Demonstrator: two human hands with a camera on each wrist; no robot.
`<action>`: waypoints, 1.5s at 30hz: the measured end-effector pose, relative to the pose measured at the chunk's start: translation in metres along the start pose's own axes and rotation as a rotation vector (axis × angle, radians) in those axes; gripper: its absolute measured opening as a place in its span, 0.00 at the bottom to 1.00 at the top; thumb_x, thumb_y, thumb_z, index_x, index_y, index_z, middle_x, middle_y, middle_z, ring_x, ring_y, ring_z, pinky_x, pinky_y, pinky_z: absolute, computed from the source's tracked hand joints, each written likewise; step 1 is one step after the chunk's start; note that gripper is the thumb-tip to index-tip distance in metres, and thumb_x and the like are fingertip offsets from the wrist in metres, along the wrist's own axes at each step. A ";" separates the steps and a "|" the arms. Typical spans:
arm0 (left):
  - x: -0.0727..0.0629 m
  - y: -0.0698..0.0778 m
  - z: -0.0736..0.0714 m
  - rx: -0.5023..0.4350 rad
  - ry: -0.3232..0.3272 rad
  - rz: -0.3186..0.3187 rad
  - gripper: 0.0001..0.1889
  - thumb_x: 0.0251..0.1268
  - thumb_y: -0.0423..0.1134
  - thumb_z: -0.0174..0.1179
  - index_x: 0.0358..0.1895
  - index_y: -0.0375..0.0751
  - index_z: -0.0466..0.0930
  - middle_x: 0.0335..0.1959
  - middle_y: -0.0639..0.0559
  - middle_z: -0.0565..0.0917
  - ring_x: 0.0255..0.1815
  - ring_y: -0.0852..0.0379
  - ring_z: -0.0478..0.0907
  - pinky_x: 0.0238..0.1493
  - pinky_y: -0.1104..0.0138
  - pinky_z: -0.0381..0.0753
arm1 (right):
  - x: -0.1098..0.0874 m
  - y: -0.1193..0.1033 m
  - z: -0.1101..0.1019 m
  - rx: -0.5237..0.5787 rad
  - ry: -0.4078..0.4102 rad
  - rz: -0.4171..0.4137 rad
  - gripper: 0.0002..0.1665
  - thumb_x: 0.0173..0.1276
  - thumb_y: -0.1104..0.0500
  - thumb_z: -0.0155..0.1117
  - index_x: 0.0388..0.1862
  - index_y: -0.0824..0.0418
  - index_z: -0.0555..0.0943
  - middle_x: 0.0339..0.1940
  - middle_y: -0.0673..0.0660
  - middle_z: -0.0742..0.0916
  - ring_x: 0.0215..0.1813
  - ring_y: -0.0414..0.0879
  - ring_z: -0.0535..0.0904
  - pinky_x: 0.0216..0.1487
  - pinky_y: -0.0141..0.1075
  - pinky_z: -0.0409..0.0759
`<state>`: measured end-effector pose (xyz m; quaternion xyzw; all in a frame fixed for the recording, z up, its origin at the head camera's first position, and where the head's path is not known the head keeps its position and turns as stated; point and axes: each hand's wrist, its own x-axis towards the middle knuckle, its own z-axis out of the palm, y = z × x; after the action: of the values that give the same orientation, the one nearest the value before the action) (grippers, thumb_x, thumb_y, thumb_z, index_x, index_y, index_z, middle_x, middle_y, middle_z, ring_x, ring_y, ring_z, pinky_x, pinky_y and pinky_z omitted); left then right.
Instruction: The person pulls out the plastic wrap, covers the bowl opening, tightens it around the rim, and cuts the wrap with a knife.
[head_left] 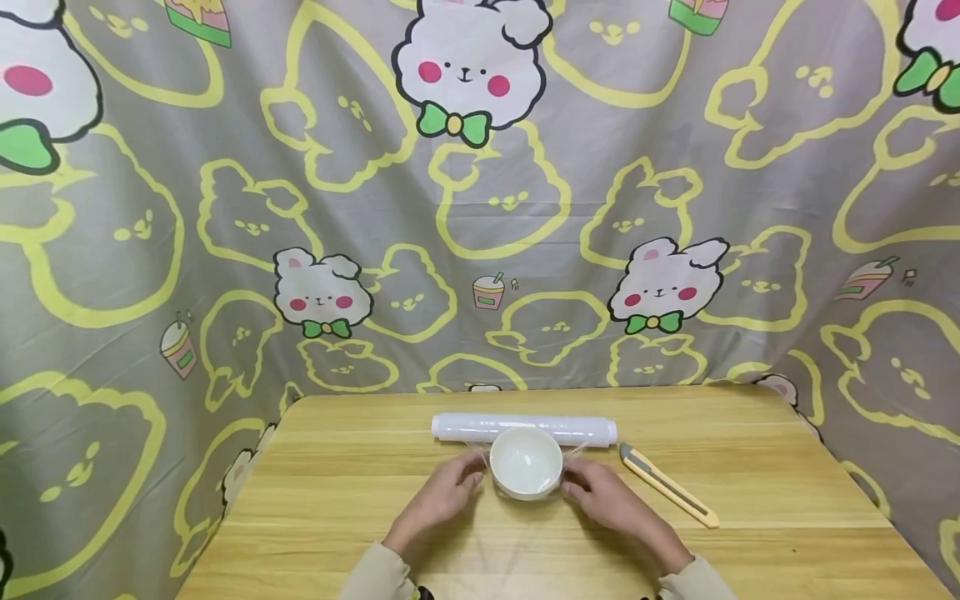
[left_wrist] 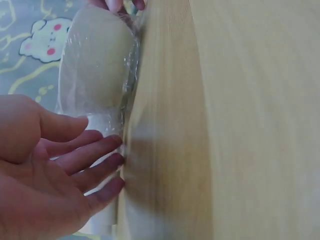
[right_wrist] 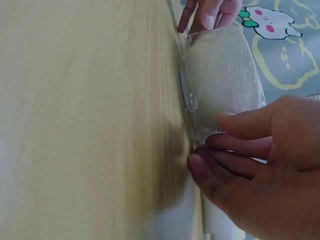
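Note:
A white bowl [head_left: 527, 463] stands upright on the table, clear plastic wrap [right_wrist: 192, 100] clinging round its outside and creased near the base. Loose film also sticks out at both sides of the rim. My left hand [head_left: 447, 492] is at the bowl's left side; in the left wrist view its fingers [left_wrist: 102, 162] reach low toward the film, thumb apart from them. On the other side, my right hand [head_left: 606, 497] has its thumb against the wrapped wall and its fingertips [right_wrist: 200, 167] low by the base, with a gap between thumb and fingers.
Behind the bowl lies a white roll of plastic wrap [head_left: 585, 431]. A yellow and grey utility knife [head_left: 670, 486] rests to the right of my right hand. The wooden table [head_left: 315, 492] ends at a patterned curtain [head_left: 465, 333] at the back and sides.

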<state>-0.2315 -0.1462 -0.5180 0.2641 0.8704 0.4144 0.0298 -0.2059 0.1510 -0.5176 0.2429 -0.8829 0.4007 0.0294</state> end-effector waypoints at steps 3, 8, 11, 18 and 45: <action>0.003 -0.002 0.001 -0.125 -0.001 -0.003 0.21 0.75 0.25 0.51 0.68 0.28 0.73 0.63 0.33 0.80 0.65 0.38 0.77 0.68 0.47 0.73 | 0.001 0.002 0.002 0.120 -0.013 0.020 0.18 0.73 0.66 0.64 0.59 0.71 0.81 0.56 0.66 0.86 0.60 0.64 0.81 0.59 0.51 0.82; 0.004 -0.001 0.004 -0.374 -0.023 -0.061 0.23 0.76 0.25 0.48 0.71 0.19 0.64 0.68 0.24 0.71 0.69 0.30 0.70 0.69 0.44 0.71 | 0.002 0.006 0.007 0.397 -0.034 0.066 0.21 0.74 0.67 0.61 0.61 0.80 0.77 0.57 0.72 0.84 0.59 0.56 0.82 0.60 0.34 0.80; 0.005 0.000 0.008 -0.559 -0.004 -0.129 0.26 0.76 0.25 0.46 0.73 0.16 0.58 0.71 0.22 0.66 0.72 0.29 0.66 0.71 0.45 0.69 | 0.001 0.008 0.009 0.626 -0.073 0.164 0.29 0.74 0.67 0.59 0.67 0.83 0.69 0.63 0.75 0.80 0.61 0.48 0.80 0.60 0.29 0.77; 0.007 0.001 0.016 -0.983 0.060 -0.283 0.30 0.79 0.30 0.41 0.76 0.15 0.46 0.76 0.23 0.58 0.74 0.32 0.64 0.74 0.47 0.66 | 0.000 0.006 0.009 1.092 -0.124 0.342 0.40 0.79 0.63 0.55 0.75 0.87 0.49 0.75 0.77 0.65 0.69 0.48 0.72 0.73 0.42 0.69; 0.009 0.018 0.034 -1.177 0.160 -0.370 0.30 0.80 0.31 0.46 0.76 0.19 0.48 0.77 0.26 0.57 0.79 0.34 0.55 0.78 0.45 0.54 | -0.001 -0.006 0.017 1.069 0.107 0.502 0.37 0.77 0.58 0.62 0.70 0.83 0.62 0.55 0.62 0.83 0.56 0.45 0.81 0.63 0.39 0.80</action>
<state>-0.2225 -0.1083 -0.5253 0.0164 0.5269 0.8312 0.1766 -0.1997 0.1364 -0.5254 -0.0128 -0.5864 0.7963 -0.1481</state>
